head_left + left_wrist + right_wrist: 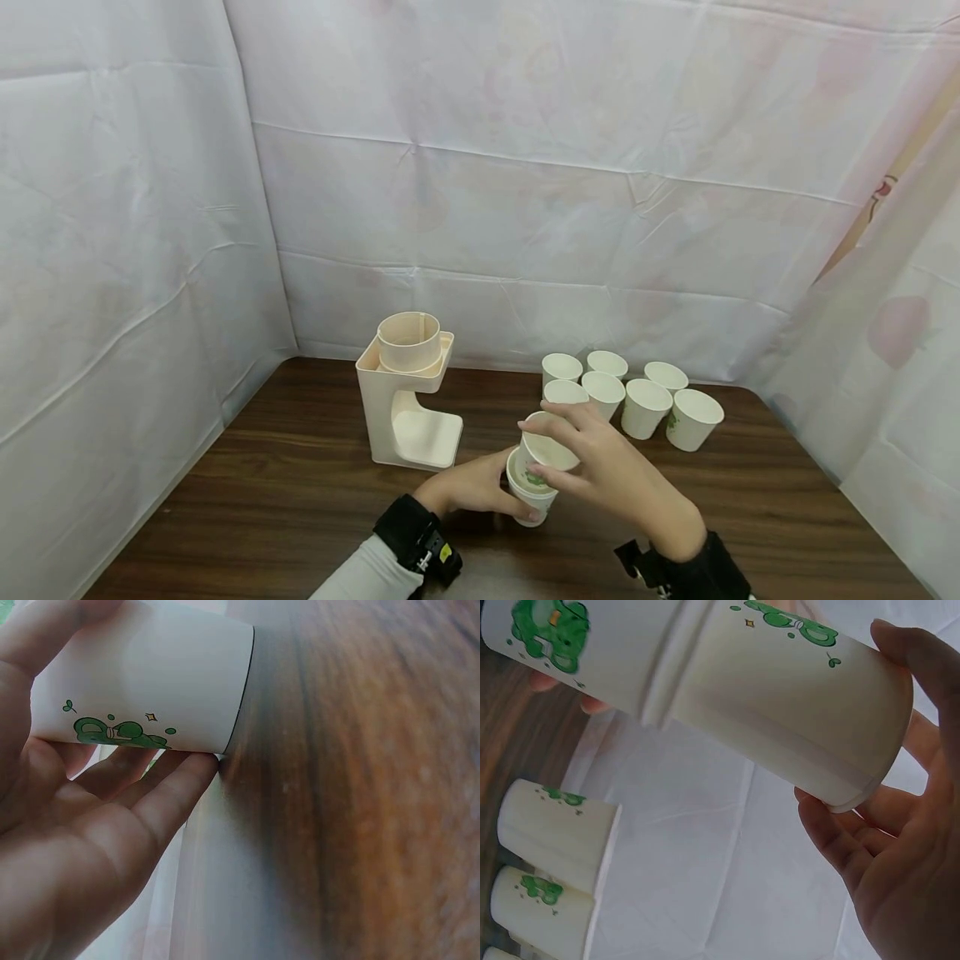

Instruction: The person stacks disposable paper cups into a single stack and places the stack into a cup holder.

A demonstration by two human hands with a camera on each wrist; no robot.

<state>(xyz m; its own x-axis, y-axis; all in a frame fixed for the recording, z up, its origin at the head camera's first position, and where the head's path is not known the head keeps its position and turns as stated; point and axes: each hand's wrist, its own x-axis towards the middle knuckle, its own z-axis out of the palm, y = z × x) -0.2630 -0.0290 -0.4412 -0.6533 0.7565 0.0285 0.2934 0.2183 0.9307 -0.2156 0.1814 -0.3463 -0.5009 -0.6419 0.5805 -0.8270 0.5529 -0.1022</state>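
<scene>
My left hand (474, 485) grips a white paper cup (537, 500) near the front of the table, thumb on one side and fingers on the other. In the left wrist view the cup's base is at the wood surface, and a green print shows on its wall. Above it, my right hand (603, 458) holds a second paper cup (795, 705) around its rim, fingertips and thumb spread about the edge. This upper cup's lower end sits in the mouth of the lower one, both slightly tilted in the head view.
A cream cup holder (382, 408) with a round tube (408, 354) on top and a flat foot (429, 437) stands left of the hands. Several paper cups (647, 408) stand upright in rows at the back right. White cloth (480, 208) hangs behind the dark wooden table (277, 475).
</scene>
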